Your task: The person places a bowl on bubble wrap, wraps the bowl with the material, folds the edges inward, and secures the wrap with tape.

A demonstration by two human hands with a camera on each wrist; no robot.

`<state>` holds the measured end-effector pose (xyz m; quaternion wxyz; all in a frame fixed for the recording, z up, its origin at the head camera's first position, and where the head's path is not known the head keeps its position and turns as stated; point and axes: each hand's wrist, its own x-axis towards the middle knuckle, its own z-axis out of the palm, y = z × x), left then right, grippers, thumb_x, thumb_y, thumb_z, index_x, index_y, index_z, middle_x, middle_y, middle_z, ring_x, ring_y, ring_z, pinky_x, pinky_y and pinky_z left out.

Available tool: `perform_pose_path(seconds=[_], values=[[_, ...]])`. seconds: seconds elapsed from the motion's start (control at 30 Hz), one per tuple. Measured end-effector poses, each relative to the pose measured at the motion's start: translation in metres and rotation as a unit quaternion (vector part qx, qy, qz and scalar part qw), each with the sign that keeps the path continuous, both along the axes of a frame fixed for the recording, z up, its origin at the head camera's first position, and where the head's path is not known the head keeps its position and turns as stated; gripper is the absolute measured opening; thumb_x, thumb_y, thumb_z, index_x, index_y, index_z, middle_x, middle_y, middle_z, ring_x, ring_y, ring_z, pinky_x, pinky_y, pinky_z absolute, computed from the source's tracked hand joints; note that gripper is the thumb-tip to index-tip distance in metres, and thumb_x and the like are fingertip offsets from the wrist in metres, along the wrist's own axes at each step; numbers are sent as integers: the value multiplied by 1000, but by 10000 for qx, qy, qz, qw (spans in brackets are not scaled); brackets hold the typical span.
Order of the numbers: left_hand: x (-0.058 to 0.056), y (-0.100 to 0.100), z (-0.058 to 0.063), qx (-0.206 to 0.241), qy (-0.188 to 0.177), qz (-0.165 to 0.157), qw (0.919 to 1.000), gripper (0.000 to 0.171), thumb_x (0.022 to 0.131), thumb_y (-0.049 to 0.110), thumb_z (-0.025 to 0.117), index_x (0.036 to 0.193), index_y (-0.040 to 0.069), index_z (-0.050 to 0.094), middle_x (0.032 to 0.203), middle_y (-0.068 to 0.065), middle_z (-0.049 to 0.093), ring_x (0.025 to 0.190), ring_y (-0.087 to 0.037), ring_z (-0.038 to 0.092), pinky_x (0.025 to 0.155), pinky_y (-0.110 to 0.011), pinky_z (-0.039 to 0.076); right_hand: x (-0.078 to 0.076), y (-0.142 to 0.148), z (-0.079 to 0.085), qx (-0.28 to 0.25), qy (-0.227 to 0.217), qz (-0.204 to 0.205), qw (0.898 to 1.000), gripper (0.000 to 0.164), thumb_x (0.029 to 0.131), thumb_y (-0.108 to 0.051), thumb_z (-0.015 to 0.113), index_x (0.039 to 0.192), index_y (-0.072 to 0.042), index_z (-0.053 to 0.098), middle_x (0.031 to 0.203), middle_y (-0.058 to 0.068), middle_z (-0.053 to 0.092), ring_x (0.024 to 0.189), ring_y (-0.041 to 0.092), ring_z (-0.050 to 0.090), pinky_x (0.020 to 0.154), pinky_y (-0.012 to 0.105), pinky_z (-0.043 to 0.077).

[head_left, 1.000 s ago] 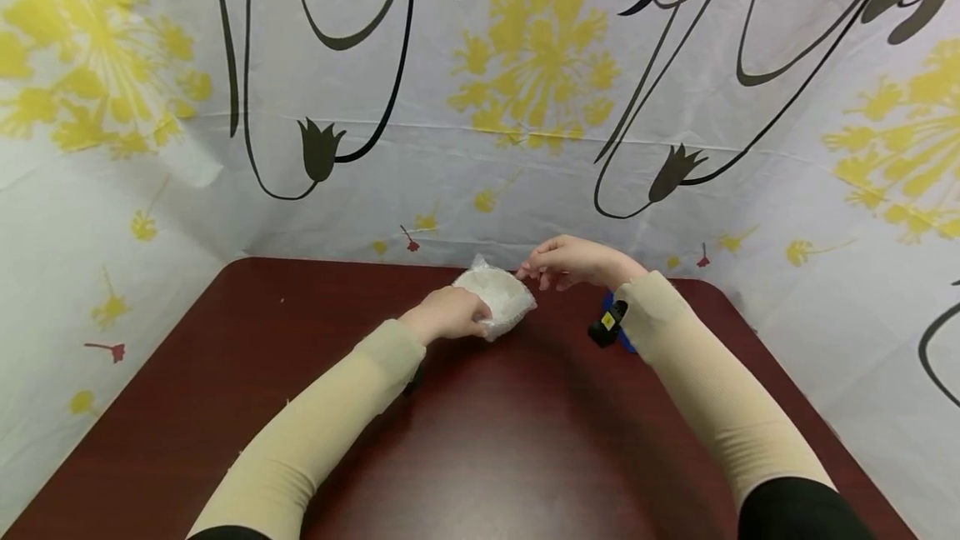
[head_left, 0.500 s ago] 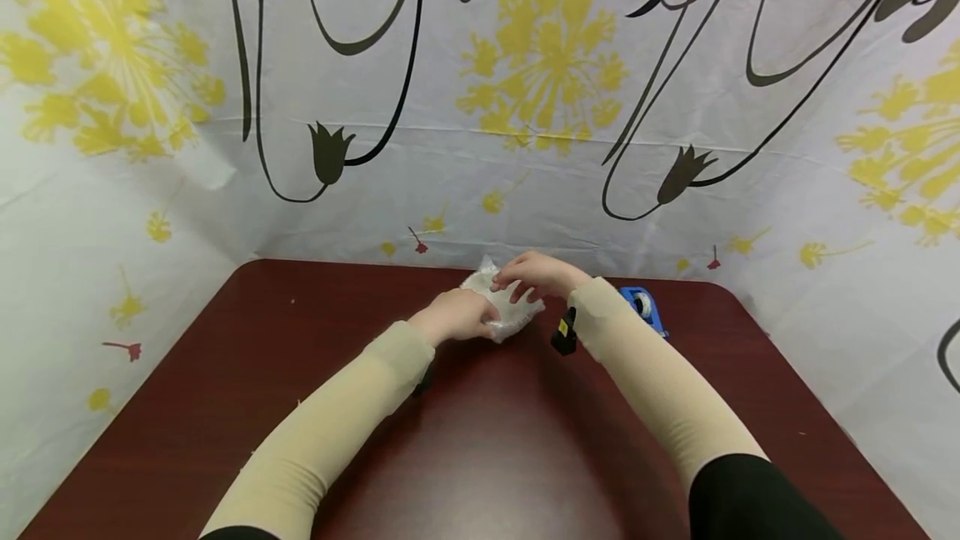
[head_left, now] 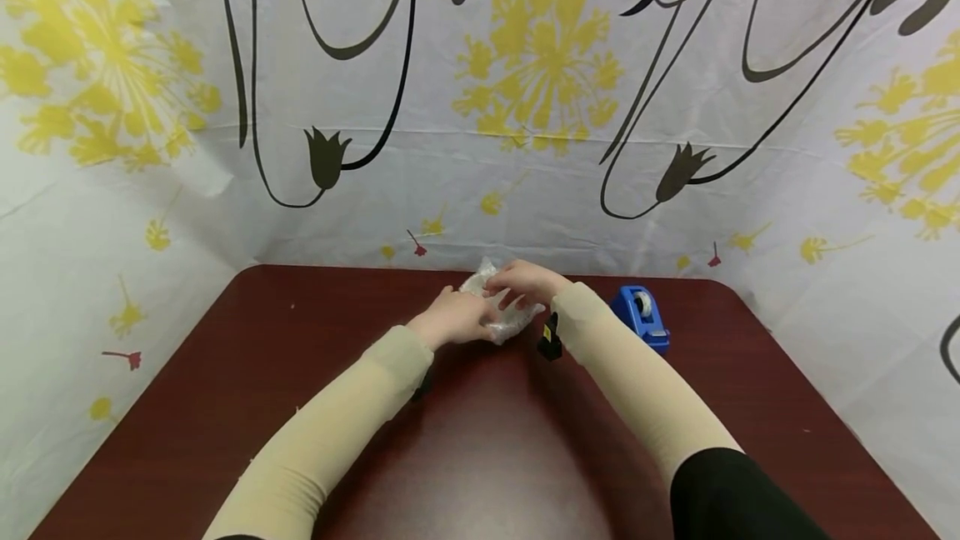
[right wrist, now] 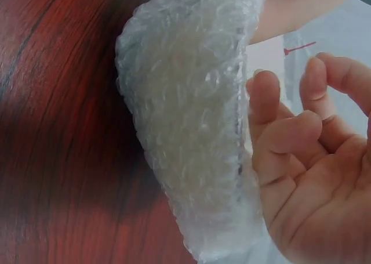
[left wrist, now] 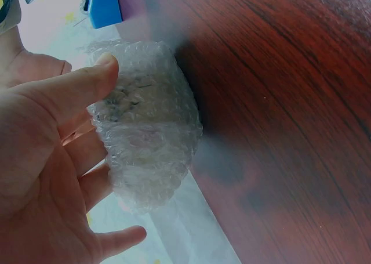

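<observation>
A bubble-wrapped bowl (head_left: 517, 325) is held up over the far part of the table. My left hand (head_left: 453, 317) grips its left side, with the thumb on the near face and the other fingers behind, as the left wrist view shows on the clear wrap (left wrist: 151, 113). Some dark pattern shows through there. My right hand (head_left: 525, 282) is at the bowl's upper right edge. Its fingers (right wrist: 290, 133) bend loosely beside the wrapped rim, and nothing shows pinched between them and the thumb. Whether the fingertips touch the wrap is hard to tell.
A blue tape dispenser (head_left: 641, 319) with a roll stands at the table's far right, just beyond the right forearm. The dark red-brown table (head_left: 450, 457) ends at a patterned white cloth (head_left: 390, 223) behind it. A black camera (head_left: 551, 338) sits at my right wrist.
My right hand has moved left and slightly down, from beside the bowl to over its edge. The tape dispenser has come into view past the arm. My left hand keeps its grip.
</observation>
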<state>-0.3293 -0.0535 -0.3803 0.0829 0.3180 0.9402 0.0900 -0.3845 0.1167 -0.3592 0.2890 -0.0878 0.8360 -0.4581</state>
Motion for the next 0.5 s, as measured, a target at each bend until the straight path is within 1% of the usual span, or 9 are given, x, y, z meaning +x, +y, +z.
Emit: perform_pose_path(seconds=[0.13,0.27,0.4,0.5], values=[[1,2,-1,-72,8,41,10000,31,93,39,65,121,27,70,117,11,67,116,-16,58,111,-59,20,-3,0,-5,-355,-71,-57,9993,32,99,-25,55,119,-3,67,128,9,59,104,32,61,65,29,42],[-2,4,-4,-97,76,35,9999,31,92,40,66,120,28,70,116,12,67,115,-15,58,110,-59,21,-6,-1,-9,-548,-21,-90,9985,32,99,-25,55,119,-3,67,129,9,58,95,26,64,64,28,43],[-2,4,-4,-99,89,37,9999,31,92,40,66,119,28,70,116,12,67,115,-14,58,110,-60,20,-5,-1,-8,-476,51,-139,9988,33,100,-25,54,119,-2,66,130,10,57,97,28,64,63,28,44],[-1,3,-2,-136,114,63,9998,31,92,40,66,120,28,70,117,12,67,115,-14,58,111,-60,18,-4,-1,-6,-409,24,-161,9990,34,100,-25,53,120,-1,65,130,12,57,99,31,63,63,28,43]])
